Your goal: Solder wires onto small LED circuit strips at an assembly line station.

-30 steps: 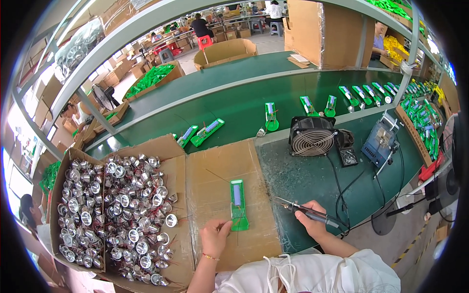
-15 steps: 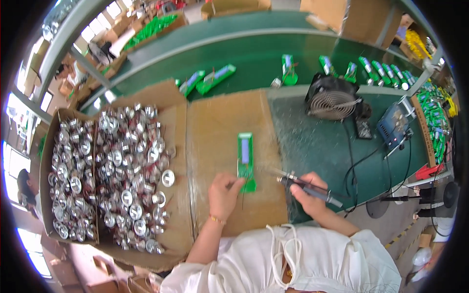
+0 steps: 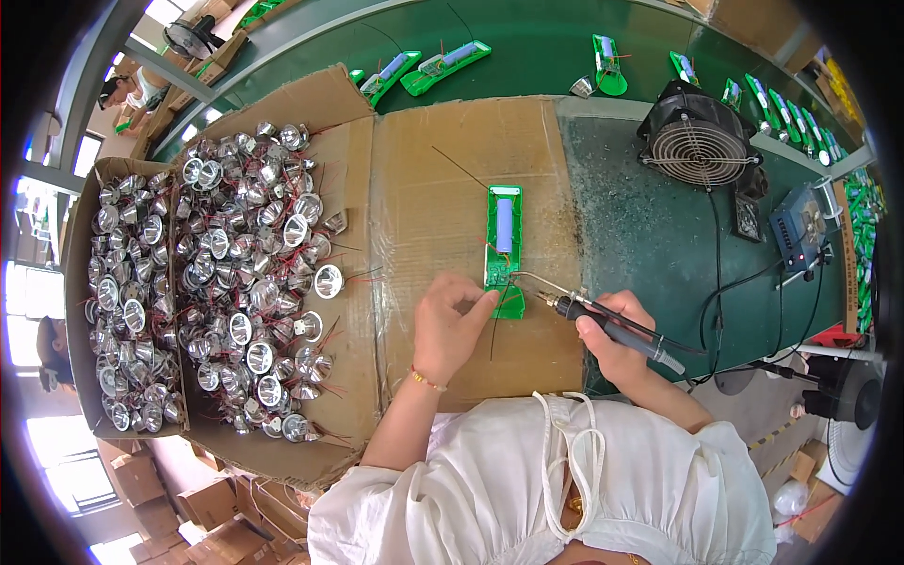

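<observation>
A long green plastic housing [image 3: 513, 302] lies on the cardboard sheet in front of me, holding a purple cylindrical battery [image 3: 505, 226] and a small green circuit board [image 3: 497, 271] with thin wires. My left hand [image 3: 450, 320] is at the housing's lower left edge, thumb and finger pinched on a thin black wire [image 3: 492, 344]. In my right hand [image 3: 617, 337] is a soldering iron [image 3: 612, 331] with a thin bent metal tube alongside. The tube's end reaches over the circuit board; whether it touches cannot be made out.
A divided cardboard box [image 3: 339, 414] full of silver reflector cups [image 3: 266, 287] stands at left. To the right are a black fan [image 3: 699, 146], a blue soldering station [image 3: 799, 231] and cables. More green housings [image 3: 447, 68] lie along the green bench behind.
The view has shifted, so the bench appears higher. My right hand has brought the iron leftward, its tube now over the housing's board. My left hand stays pinched at the housing's edge.
</observation>
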Demonstrator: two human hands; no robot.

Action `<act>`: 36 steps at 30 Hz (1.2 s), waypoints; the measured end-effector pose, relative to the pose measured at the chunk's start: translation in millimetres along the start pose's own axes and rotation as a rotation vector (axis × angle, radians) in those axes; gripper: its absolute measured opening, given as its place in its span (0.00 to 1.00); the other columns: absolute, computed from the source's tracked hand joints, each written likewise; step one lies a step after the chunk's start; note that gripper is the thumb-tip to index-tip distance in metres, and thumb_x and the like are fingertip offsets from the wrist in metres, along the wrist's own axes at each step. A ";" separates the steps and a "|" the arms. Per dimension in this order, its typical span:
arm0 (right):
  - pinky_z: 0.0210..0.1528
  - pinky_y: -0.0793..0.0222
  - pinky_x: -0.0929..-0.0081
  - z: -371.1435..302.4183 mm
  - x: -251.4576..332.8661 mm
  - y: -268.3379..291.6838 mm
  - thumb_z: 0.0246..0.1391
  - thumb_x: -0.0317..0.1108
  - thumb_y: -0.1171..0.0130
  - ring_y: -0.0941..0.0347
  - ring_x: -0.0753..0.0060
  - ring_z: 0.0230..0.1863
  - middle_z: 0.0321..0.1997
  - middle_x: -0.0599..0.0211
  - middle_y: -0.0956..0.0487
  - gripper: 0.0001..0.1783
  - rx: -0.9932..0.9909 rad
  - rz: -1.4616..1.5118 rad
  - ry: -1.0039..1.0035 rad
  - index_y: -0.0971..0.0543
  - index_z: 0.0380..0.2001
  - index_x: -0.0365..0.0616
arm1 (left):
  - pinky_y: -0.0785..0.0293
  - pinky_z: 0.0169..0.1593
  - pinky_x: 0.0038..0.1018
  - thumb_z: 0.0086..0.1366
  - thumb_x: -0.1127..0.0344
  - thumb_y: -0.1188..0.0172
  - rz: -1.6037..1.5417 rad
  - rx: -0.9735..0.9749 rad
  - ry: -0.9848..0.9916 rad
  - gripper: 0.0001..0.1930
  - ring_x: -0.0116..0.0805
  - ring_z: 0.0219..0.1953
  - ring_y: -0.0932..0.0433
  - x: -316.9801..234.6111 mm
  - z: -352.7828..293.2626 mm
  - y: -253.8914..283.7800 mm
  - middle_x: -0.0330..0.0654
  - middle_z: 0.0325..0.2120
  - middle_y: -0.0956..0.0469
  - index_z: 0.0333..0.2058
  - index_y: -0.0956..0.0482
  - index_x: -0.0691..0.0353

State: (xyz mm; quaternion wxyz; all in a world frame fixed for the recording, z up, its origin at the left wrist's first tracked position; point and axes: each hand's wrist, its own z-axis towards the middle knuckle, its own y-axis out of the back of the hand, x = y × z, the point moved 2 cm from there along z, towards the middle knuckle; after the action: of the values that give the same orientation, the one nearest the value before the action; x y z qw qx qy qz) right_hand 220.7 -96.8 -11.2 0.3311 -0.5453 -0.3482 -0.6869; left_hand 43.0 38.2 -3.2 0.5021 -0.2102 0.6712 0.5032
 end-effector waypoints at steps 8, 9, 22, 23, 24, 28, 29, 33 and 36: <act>0.23 0.38 0.85 5.5 -0.3 -9.8 0.46 0.32 0.37 0.35 0.88 0.21 0.20 0.72 0.26 0.11 -0.016 0.035 -0.005 0.28 0.26 0.38 | 0.31 0.32 0.26 0.51 0.68 0.36 -0.018 0.008 0.068 0.07 0.35 0.27 0.26 0.9 0.3 1.6 0.44 0.26 0.25 0.23 0.21 0.66; 0.23 0.38 0.85 5.5 -1.0 -10.2 0.46 0.32 0.37 0.35 0.88 0.21 0.20 0.72 0.26 0.11 -0.016 0.036 -0.007 0.28 0.26 0.38 | 0.31 0.32 0.26 0.51 0.68 0.36 -0.016 0.009 0.070 0.07 0.35 0.27 0.26 0.1 1.2 1.2 0.44 0.26 0.25 0.23 0.21 0.66; 0.25 0.35 0.84 3.6 -0.8 -4.6 0.49 0.28 0.40 0.31 0.84 0.22 0.21 0.67 0.25 0.09 -0.082 0.186 -0.103 0.30 0.28 0.38 | 0.31 0.32 0.26 0.51 0.67 0.36 -0.024 0.048 0.104 0.08 0.33 0.27 0.26 2.4 2.6 2.6 0.44 0.27 0.25 0.24 0.21 0.67; 0.25 0.35 0.84 3.2 0.3 -3.3 0.49 0.28 0.40 0.31 0.84 0.22 0.21 0.67 0.25 0.09 -0.085 0.185 -0.100 0.30 0.28 0.38 | 0.31 0.32 0.26 0.51 0.67 0.36 -0.031 0.055 0.124 0.08 0.33 0.27 0.26 0.6 3.1 2.6 0.44 0.27 0.25 0.24 0.21 0.67; 0.26 0.35 0.84 2.0 1.6 -2.1 0.49 0.28 0.40 0.31 0.84 0.22 0.21 0.67 0.25 0.09 -0.089 0.193 -0.110 0.31 0.28 0.38 | 0.31 0.32 0.26 0.51 0.67 0.36 -0.032 0.056 0.121 0.08 0.33 0.27 0.26 2.1 3.0 2.3 0.44 0.27 0.25 0.24 0.21 0.67; 0.26 0.34 0.84 -1.3 0.6 0.2 0.49 0.28 0.41 0.30 0.83 0.22 0.21 0.66 0.25 0.09 -0.085 0.213 -0.125 0.31 0.28 0.38 | 0.31 0.31 0.26 0.51 0.67 0.36 -0.003 0.065 0.106 0.08 0.33 0.26 0.26 1.2 4.9 3.2 0.44 0.26 0.25 0.23 0.22 0.67; 0.26 0.34 0.84 -2.3 0.7 0.9 0.49 0.28 0.41 0.30 0.83 0.22 0.21 0.66 0.25 0.09 -0.085 0.214 -0.124 0.31 0.28 0.38 | 0.31 0.31 0.26 0.51 0.68 0.36 0.007 0.084 0.154 0.08 0.33 0.26 0.26 -0.2 4.4 3.9 0.44 0.26 0.25 0.23 0.22 0.67; 0.26 0.33 0.83 -4.9 -0.4 4.4 0.49 0.28 0.41 0.30 0.82 0.23 0.22 0.65 0.26 0.09 -0.070 0.173 -0.129 0.31 0.28 0.38 | 0.30 0.31 0.28 0.50 0.69 0.36 -0.070 -0.012 0.121 0.07 0.35 0.28 0.25 -2.5 1.1 3.1 0.44 0.26 0.26 0.24 0.23 0.65; 0.25 0.34 0.84 -5.3 -0.5 4.6 0.48 0.28 0.40 0.30 0.84 0.23 0.21 0.67 0.25 0.09 -0.084 0.186 -0.124 0.31 0.28 0.38 | 0.31 0.32 0.30 0.47 0.70 0.35 0.088 -0.092 -0.263 0.07 0.38 0.29 0.27 -12.8 -0.9 7.6 0.43 0.25 0.27 0.25 0.24 0.63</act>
State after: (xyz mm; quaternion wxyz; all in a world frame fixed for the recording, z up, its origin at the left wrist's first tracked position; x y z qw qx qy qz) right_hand 221.9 -103.7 -12.1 0.3481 -0.6302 -0.2865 -0.6322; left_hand 41.7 37.6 11.6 0.5529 -0.1356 0.5847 0.5780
